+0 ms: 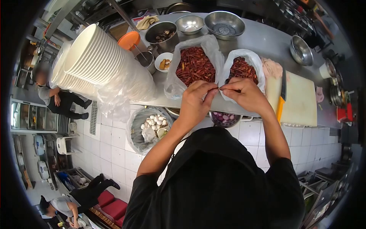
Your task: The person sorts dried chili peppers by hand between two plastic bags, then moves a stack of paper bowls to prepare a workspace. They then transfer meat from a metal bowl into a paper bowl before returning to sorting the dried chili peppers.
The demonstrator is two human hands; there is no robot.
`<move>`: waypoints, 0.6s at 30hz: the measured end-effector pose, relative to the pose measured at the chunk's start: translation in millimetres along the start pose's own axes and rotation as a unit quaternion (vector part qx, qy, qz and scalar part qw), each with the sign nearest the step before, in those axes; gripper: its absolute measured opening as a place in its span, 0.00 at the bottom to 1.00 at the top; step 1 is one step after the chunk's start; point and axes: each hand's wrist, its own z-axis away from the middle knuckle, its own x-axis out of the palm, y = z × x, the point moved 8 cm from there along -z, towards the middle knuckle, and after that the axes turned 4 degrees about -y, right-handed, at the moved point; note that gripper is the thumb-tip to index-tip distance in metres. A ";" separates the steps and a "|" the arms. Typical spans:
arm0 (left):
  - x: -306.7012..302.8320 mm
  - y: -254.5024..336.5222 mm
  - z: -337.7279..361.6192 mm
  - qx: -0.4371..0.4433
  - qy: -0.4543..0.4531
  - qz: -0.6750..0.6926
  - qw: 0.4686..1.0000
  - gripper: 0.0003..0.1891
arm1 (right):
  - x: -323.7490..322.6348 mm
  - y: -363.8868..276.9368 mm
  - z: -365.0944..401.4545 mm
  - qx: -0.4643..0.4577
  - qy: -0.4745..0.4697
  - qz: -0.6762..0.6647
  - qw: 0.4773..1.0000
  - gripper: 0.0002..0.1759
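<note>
My left hand [198, 100] and my right hand [244, 94] meet above the counter's front edge, fingertips pinched close together. Between them is a small dark red piece, a dried chili [219, 88], mostly covered by the fingers. Just beyond my left hand, a large clear plastic bag [170, 81] stands full of dried red chilies [194, 65]. Behind my right hand, a smaller white plastic bag [228, 63] holds darker dried chilies [244, 69], partly hidden by that hand.
At right, a knife [282, 97] lies by a white cutting board [301, 99]. Tall stacked white tubs [97, 57] stand left. A deep pot [162, 28] and metal bowls [225, 26] line the back. A lined bin [133, 133] of garlic sits below. Two people [63, 93] are at left.
</note>
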 end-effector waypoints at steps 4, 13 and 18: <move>-3.5 0.3 2.4 -0.013 0.010 0.008 1.000 0.06 | 4.8 -7.5 -2.2 0.011 0.036 -0.069 0.997 0.12; -4.9 -19.8 9.0 -0.128 -0.028 0.114 0.985 0.05 | 24.6 13.1 -11.5 0.037 0.019 -0.174 0.984 0.07; 6.2 -40.2 15.8 -0.221 -0.071 0.195 0.953 0.06 | 37.0 35.7 -9.8 0.052 0.004 -0.321 0.946 0.05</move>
